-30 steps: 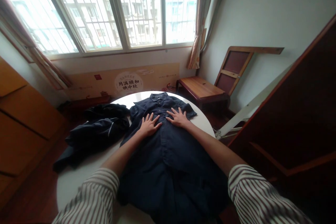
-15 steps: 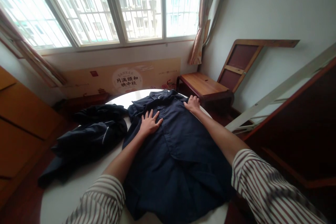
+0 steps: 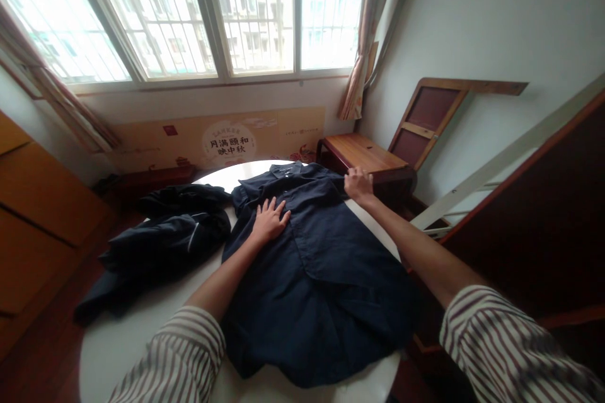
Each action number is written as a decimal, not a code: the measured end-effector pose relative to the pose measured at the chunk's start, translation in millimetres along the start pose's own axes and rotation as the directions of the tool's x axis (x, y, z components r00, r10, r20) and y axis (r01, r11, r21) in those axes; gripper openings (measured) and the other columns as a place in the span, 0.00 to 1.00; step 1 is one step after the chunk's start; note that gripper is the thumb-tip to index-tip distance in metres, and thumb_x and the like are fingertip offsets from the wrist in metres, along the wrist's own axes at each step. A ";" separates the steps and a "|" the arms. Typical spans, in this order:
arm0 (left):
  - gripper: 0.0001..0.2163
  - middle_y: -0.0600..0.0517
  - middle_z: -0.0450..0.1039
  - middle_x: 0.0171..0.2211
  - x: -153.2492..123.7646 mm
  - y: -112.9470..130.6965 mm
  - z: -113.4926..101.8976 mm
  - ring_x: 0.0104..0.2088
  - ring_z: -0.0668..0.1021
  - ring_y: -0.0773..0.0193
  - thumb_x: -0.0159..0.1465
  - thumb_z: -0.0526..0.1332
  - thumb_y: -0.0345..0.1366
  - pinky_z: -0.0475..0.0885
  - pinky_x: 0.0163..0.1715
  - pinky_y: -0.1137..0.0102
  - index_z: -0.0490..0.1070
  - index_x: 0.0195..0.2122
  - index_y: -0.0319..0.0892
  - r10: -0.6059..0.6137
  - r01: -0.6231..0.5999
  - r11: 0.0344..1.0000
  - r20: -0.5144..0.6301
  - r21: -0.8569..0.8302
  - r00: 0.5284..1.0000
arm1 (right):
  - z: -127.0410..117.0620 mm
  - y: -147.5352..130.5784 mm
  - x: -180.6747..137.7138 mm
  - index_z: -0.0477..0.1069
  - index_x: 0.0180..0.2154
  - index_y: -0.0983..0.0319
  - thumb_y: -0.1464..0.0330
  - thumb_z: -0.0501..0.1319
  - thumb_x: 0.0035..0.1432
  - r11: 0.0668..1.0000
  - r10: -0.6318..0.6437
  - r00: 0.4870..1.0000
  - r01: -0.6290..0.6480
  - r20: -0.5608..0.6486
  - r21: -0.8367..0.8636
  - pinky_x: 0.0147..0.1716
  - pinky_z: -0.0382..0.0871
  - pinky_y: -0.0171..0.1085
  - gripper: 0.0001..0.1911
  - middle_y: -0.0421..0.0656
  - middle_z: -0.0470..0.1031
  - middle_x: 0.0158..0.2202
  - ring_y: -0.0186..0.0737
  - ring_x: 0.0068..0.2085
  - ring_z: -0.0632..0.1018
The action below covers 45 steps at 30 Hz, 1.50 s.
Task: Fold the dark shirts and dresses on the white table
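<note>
A dark navy button-up shirt [image 3: 321, 245] lies spread on a round white table [image 3: 123, 352], its collar at the far edge and its hem toward me. My left hand [image 3: 270, 220] rests flat on the shirt's chest, left of the button line, with its fingers spread. At the shirt's far right, my right hand [image 3: 359, 185] is closed on the sleeve, which stretches out from the shoulder. What the fingertips pinch is partly hidden by the hand.
A heap of dark clothes [image 3: 165, 239] with a white stripe lies on the table's left side. Behind the right edge stands a low wooden table [image 3: 363, 151]. A wooden frame [image 3: 435, 113] leans against the wall, and a pale ladder-like rail [image 3: 496, 170] slants at the right.
My right hand has moved right, from the shirt's shoulder edge outward, drawing the sleeve out, and its fingers have closed. My left hand stays flat on the chest.
</note>
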<state>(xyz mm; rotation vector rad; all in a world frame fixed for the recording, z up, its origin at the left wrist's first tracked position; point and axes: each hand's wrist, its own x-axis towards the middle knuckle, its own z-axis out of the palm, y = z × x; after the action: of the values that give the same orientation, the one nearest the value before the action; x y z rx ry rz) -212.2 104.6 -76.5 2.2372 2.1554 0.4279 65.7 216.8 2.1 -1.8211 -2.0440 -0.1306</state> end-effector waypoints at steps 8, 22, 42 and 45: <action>0.23 0.39 0.69 0.57 64.8 -17.4 -34.1 0.57 0.71 0.57 0.73 0.38 0.35 0.63 0.59 0.65 0.68 0.56 0.35 0.013 -0.016 0.999 -0.081 -0.040 0.997 | 20.3 -110.7 -126.1 0.63 0.63 0.56 0.45 0.51 0.63 0.674 -0.738 0.619 0.651 0.269 0.350 0.63 0.44 0.60 0.34 0.50 0.59 0.66 0.57 0.66 0.58; 0.25 0.50 0.51 0.69 146.6 -49.2 -9.7 0.68 0.56 0.46 0.69 0.45 0.46 0.53 0.61 0.43 0.56 0.67 0.54 -0.185 0.185 0.983 0.211 0.019 0.960 | -18.5 -118.4 -212.7 0.43 0.70 0.51 0.34 0.51 0.52 0.664 -0.741 0.545 0.509 0.392 0.548 0.58 0.22 0.72 0.52 0.50 0.31 0.72 0.70 0.69 0.33; 0.18 0.33 0.77 0.44 56.8 -98.5 -110.1 0.48 0.79 0.46 0.60 0.62 0.39 0.73 0.43 0.65 0.73 0.47 0.32 -0.572 0.571 0.819 0.017 0.063 0.820 | -9.9 -120.4 -212.7 0.45 0.70 0.51 0.35 0.51 0.53 0.674 -0.737 0.557 0.567 0.382 0.473 0.59 0.23 0.72 0.51 0.50 0.33 0.72 0.69 0.69 0.35; 0.19 0.31 0.73 0.50 59.0 -97.9 -144.0 0.52 0.76 0.46 0.65 0.57 0.38 0.72 0.47 0.61 0.67 0.54 0.31 -0.582 0.588 0.808 -0.101 0.041 0.807 | -9.7 -123.0 -210.9 0.45 0.70 0.52 0.34 0.51 0.52 0.671 -0.740 0.555 0.565 0.381 0.481 0.59 0.23 0.72 0.51 0.50 0.33 0.72 0.69 0.69 0.35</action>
<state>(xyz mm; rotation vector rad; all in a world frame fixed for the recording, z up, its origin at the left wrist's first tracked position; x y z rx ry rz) -335.7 141.5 54.6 1.4552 2.7724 0.4251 -36.1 -1.4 -39.7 -0.8355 -2.8786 0.5574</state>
